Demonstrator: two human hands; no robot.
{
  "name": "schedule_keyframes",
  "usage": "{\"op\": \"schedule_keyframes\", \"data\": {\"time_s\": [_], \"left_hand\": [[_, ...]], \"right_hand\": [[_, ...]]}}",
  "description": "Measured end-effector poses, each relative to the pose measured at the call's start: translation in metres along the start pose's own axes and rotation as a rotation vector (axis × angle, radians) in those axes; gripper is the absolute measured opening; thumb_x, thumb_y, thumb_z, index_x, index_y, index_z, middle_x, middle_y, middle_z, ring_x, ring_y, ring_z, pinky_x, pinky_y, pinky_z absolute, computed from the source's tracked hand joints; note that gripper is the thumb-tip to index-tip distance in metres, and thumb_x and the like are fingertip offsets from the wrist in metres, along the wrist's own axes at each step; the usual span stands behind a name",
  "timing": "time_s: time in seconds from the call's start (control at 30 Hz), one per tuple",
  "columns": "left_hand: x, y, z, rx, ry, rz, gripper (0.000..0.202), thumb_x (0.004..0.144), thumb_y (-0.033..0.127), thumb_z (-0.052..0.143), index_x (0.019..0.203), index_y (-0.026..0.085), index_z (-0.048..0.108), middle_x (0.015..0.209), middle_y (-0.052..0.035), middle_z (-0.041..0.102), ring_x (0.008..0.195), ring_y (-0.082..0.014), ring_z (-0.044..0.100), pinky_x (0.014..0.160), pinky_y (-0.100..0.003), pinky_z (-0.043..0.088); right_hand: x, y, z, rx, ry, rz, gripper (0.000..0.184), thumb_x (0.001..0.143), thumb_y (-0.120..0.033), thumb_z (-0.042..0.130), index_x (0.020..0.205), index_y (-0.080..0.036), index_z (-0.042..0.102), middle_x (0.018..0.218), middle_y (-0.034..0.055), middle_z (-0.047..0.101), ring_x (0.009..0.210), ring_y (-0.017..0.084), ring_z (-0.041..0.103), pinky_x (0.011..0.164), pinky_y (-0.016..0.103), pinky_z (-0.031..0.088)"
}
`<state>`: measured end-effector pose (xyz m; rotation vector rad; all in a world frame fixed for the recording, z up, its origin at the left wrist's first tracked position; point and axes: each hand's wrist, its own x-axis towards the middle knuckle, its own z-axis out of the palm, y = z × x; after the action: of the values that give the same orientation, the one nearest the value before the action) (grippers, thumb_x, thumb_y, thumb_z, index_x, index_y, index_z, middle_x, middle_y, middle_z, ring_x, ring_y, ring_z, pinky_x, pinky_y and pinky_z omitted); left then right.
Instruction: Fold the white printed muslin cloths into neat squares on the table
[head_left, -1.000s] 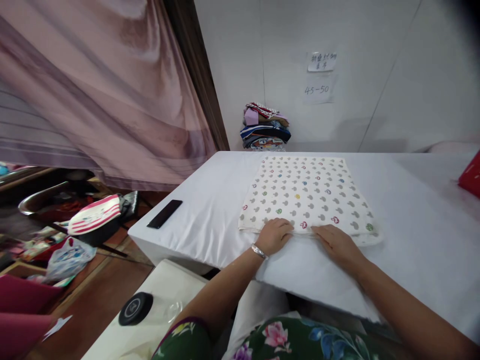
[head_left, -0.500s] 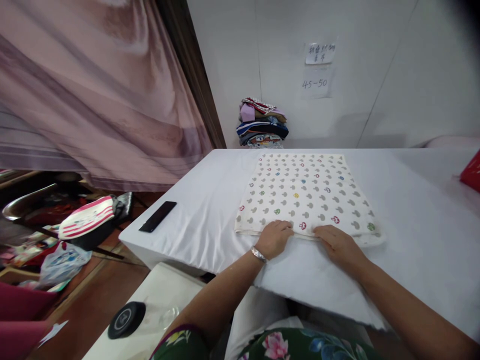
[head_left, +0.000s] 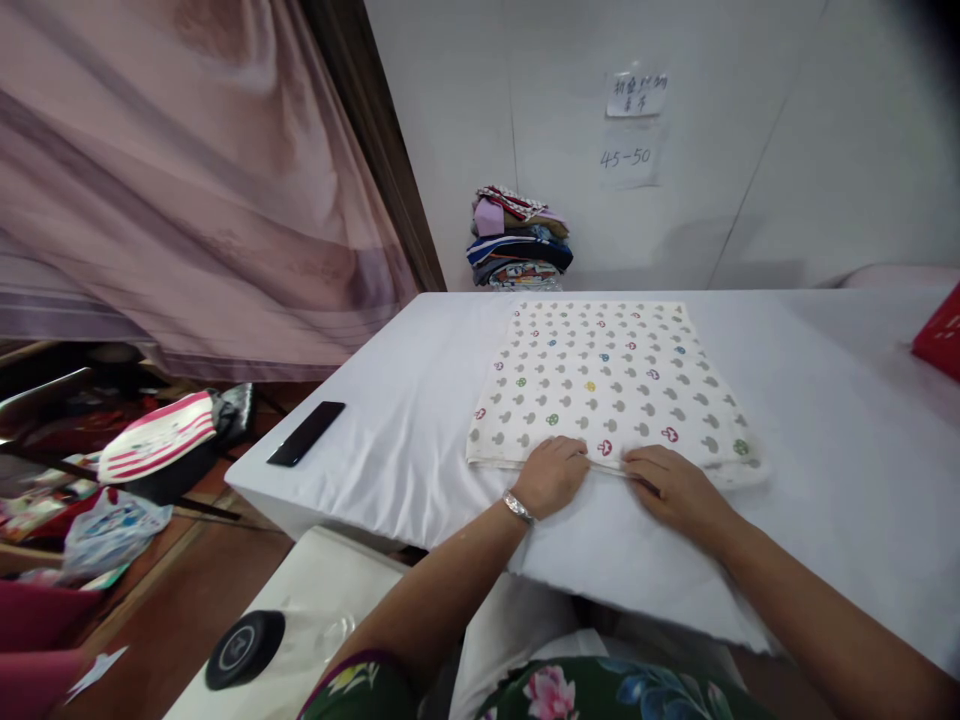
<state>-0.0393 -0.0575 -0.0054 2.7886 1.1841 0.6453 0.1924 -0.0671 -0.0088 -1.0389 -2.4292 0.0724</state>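
Note:
A folded cream cloth (head_left: 611, 385) printed with small grey and coloured mushrooms lies flat on a white-covered table (head_left: 405, 400). Both my hands rest at its near edge. My left hand (head_left: 551, 475), with a bracelet at the wrist, has its fingers curled onto that edge. My right hand (head_left: 671, 485) lies beside it, fingers bent and pinching the same edge. The two hands sit close together, almost touching.
A black phone (head_left: 306, 433) lies near the table's left edge. A stack of folded clothes (head_left: 517, 240) stands against the wall behind the table. A red object (head_left: 941, 340) pokes in at the right. A stool with a black round lid (head_left: 244, 648) is at lower left; clutter on the floor.
My hands have stayed at the cloth's near edge, moving slightly closer together. The view has shifted a little downwards and to the right.

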Motion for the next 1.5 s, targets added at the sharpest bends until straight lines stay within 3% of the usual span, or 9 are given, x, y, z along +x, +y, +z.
{"op": "schedule_keyframes", "data": {"time_s": [0.4,0.73,0.97,1.23,1.4,1.5], "left_hand": [[0.004,0.0,-0.002,-0.183,0.036,-0.059,0.017,0.088,0.022,0.041,0.084,0.019,0.057,0.092,-0.003,0.061,0.09,-0.0154,0.052,0.08,-0.031,0.041],[0.008,0.005,-0.001,-0.035,-0.011,-0.025,0.011,0.086,0.028,0.047,0.092,0.019,0.052,0.099,-0.0038,0.058,0.093,-0.0175,0.05,0.079,-0.033,0.039],[0.015,0.01,0.006,0.136,-0.021,0.026,0.015,0.089,0.021,0.04,0.082,0.018,0.053,0.087,-0.0044,0.057,0.084,-0.0183,0.05,0.072,-0.033,0.038],[0.013,0.007,0.006,0.177,0.018,0.051,0.022,0.09,0.021,0.037,0.075,0.017,0.052,0.076,-0.0041,0.056,0.076,-0.0174,0.051,0.07,-0.033,0.037],[0.012,0.007,0.006,0.148,0.038,0.029,0.017,0.09,0.02,0.037,0.095,0.017,0.053,0.079,-0.0043,0.058,0.078,-0.0182,0.052,0.072,-0.033,0.038],[0.012,0.005,0.007,0.163,0.011,0.064,0.014,0.089,0.018,0.039,0.093,0.019,0.053,0.078,-0.0035,0.057,0.077,-0.018,0.051,0.069,-0.032,0.038]], "right_hand": [[-0.004,0.006,0.003,0.009,0.012,0.089,0.028,0.087,-0.021,0.037,0.101,-0.023,0.061,0.097,0.0048,0.066,0.088,0.019,0.06,0.075,0.036,0.051],[-0.004,0.004,0.003,-0.009,0.045,0.096,0.03,0.085,-0.016,0.038,0.103,-0.023,0.06,0.096,0.0041,0.066,0.086,0.018,0.06,0.074,0.034,0.05],[-0.002,0.001,0.001,-0.017,0.033,0.086,0.03,0.086,-0.016,0.037,0.104,-0.024,0.06,0.094,0.0044,0.066,0.085,0.018,0.06,0.072,0.034,0.05],[0.0,-0.001,0.002,-0.068,0.046,0.066,0.024,0.086,-0.023,0.044,0.106,-0.02,0.058,0.104,0.0078,0.062,0.094,0.021,0.055,0.08,0.037,0.047],[-0.008,0.004,0.002,-0.143,0.035,0.096,0.026,0.085,-0.019,0.043,0.107,-0.019,0.058,0.101,0.008,0.062,0.091,0.021,0.055,0.077,0.038,0.046],[-0.02,0.009,-0.006,-0.213,0.053,0.101,0.028,0.086,-0.013,0.039,0.104,-0.019,0.059,0.098,0.0079,0.063,0.088,0.02,0.055,0.075,0.037,0.045]]}}
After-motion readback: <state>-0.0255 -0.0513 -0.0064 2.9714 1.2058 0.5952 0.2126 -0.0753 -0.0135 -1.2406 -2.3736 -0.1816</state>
